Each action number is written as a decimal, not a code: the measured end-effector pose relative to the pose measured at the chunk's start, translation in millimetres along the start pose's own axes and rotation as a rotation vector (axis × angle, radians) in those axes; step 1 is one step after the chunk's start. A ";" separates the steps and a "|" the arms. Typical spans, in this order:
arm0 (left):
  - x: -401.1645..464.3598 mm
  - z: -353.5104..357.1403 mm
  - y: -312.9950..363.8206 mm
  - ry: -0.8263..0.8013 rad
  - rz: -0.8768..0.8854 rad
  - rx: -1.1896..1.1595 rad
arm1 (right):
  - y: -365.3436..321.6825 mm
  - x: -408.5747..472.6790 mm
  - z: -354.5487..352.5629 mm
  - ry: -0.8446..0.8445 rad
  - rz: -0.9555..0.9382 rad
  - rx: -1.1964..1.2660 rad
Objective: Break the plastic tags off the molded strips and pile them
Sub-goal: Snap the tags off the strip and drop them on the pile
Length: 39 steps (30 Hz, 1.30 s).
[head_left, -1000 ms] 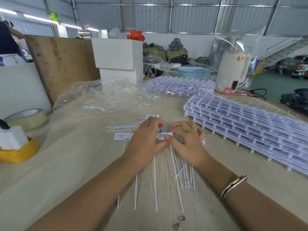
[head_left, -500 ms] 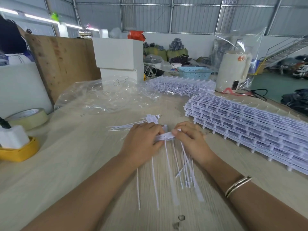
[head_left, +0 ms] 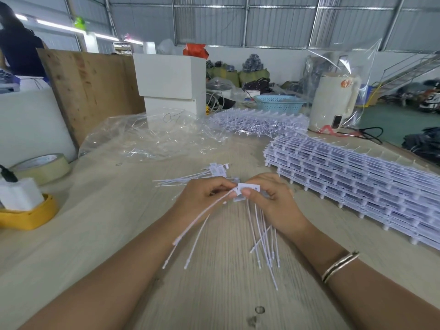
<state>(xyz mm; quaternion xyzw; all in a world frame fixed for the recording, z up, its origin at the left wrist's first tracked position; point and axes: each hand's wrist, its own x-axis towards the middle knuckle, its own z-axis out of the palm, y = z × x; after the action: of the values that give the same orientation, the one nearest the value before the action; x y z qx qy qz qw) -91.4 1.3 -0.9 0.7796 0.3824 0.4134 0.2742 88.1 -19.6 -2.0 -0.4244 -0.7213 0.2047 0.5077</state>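
Between both hands, the tag bundle is pinched by left fingers and right fingers.

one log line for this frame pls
left hand: pinches tag tails | right hand: holds tag strip | pile: behind hands | stacked strips: right, untouched

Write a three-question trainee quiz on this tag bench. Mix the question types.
1. True or false: the right hand holds a white tag.
2. The loose pile of finished tags lies: A) in the blue basket B) on the table beyond the left hand C) on the tape roll
3. Fill in: the stack of unbroken strips lies to the person's ____.

Key: 1 true; 2 B; 3 right
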 end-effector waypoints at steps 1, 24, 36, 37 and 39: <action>0.1 -0.1 1.2 0.000 -0.012 -0.041 | 0.5 0.0 -0.5 0.005 -0.006 0.004; -3.1 4.2 -2.4 0.106 0.069 0.373 | 23.3 3.2 -10.9 0.205 0.127 -0.597; -9.4 11.5 12.1 0.048 0.198 0.436 | 9.1 0.6 1.6 0.048 0.190 -0.196; -9.7 8.0 11.0 0.036 0.190 0.449 | 9.9 1.7 -1.2 0.074 0.211 -0.112; -9.6 2.4 8.1 0.018 0.165 0.489 | 10.7 2.4 -4.8 0.100 0.230 -0.020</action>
<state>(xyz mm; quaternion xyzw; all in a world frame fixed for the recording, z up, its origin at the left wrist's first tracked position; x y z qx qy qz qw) -89.9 -11.4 -0.3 0.8475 0.4086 0.3364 0.0396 96.5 -12.4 -6.5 -0.5191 -0.6436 0.2332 0.5118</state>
